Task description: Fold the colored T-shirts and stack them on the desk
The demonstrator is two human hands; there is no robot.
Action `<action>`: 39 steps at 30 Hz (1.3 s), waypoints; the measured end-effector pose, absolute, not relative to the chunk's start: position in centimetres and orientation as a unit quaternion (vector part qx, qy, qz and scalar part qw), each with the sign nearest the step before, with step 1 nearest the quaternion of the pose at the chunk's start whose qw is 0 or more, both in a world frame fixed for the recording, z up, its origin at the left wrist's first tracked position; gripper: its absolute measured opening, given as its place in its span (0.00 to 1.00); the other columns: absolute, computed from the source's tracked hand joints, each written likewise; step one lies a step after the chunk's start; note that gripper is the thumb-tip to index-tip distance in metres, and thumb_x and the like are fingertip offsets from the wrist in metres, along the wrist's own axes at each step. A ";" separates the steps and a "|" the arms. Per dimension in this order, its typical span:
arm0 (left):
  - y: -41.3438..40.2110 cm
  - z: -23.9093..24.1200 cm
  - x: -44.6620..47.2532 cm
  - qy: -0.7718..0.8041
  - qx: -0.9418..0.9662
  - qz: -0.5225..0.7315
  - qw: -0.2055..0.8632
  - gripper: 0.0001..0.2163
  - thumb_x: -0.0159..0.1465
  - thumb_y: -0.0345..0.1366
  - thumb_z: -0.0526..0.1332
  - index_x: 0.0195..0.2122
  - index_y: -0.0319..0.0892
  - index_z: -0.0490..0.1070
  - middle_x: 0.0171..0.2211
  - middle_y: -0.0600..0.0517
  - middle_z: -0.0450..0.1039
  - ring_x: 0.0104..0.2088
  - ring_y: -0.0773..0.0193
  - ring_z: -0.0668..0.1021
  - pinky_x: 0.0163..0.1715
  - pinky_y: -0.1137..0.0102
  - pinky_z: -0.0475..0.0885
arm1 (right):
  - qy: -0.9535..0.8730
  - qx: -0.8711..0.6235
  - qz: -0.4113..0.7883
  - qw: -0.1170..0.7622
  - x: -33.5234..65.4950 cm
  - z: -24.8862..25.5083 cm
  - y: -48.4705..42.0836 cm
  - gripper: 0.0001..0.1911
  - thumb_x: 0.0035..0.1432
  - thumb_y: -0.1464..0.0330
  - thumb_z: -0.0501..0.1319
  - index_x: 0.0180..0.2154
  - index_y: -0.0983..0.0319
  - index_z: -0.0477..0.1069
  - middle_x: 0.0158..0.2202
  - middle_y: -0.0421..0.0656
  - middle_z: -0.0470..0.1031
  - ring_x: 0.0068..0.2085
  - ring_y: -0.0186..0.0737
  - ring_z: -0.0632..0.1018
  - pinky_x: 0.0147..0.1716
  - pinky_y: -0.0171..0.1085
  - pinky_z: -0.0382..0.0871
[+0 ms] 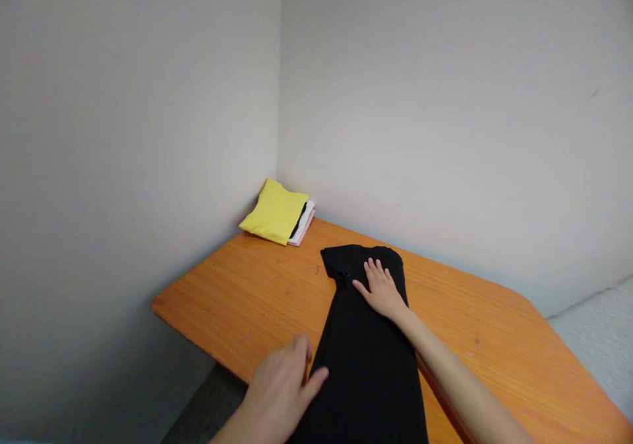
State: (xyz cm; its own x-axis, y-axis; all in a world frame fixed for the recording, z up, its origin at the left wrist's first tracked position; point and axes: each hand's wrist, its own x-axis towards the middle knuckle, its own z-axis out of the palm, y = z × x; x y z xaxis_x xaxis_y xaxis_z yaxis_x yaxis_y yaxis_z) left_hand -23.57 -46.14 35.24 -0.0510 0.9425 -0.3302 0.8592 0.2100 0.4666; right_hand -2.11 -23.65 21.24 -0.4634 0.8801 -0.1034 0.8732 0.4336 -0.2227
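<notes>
A black T-shirt (368, 365) lies lengthwise on the wooden table (247, 292), apparently folded in half along its length. Its short sleeve points left near the far end, with a bunched bit of fabric under it. My right hand (383, 290) rests flat on the upper part of the shirt, fingers spread. Close to the shirt's left edge, my left hand (279, 384) hovers with its thumb stretched over the cloth and apart from the bent fingers. Nothing shows in its grasp. The near end of the shirt runs out of the bottom of the view.
In the far left corner of the table sits a stack of folded clothes, a yellow one (277, 210) on top, with black, white (302, 223) and pink edges below. Grey walls (435, 101) meet behind the table. The table's left edge drops to a dark floor (208, 404).
</notes>
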 end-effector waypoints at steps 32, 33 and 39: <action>-15.4 26.8 -19.1 0.681 0.669 0.110 0.276 0.15 0.67 0.41 0.59 0.49 0.36 0.66 0.35 0.50 0.74 0.28 0.67 0.76 0.32 0.69 0.73 | -0.845 -0.475 0.233 0.082 -8.4 27.8 -35.7 0.43 0.63 0.43 0.48 0.67 0.67 0.50 0.68 0.57 0.36 0.68 0.62 0.40 0.64 0.59 0.36; -15.7 26.4 -18.1 0.663 0.685 0.108 0.282 0.15 0.67 0.40 0.58 0.49 0.36 0.65 0.35 0.50 0.74 0.29 0.67 0.77 0.33 0.70 0.73 | -0.845 -0.473 0.236 0.080 -8.3 27.8 -35.9 0.43 0.63 0.43 0.48 0.67 0.67 0.51 0.68 0.58 0.37 0.68 0.61 0.39 0.64 0.59 0.36; -20.1 25.0 -16.1 0.525 0.806 0.063 0.266 0.17 0.65 0.42 0.58 0.53 0.43 0.68 0.55 0.46 0.69 0.56 0.59 0.70 0.58 0.63 0.63 | -0.849 -0.449 0.263 0.092 -7.4 28.0 -36.4 0.42 0.63 0.43 0.47 0.66 0.67 0.53 0.68 0.60 0.37 0.68 0.60 0.39 0.64 0.57 0.35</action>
State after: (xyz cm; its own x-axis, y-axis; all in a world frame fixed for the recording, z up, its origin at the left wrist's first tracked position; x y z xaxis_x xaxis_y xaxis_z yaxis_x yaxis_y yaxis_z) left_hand -16.05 -20.14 25.03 0.4398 0.8802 -0.1781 0.8129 -0.3059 0.4956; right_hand -7.40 -36.44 28.03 -0.5805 0.8103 -0.0803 0.7136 0.4588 -0.5295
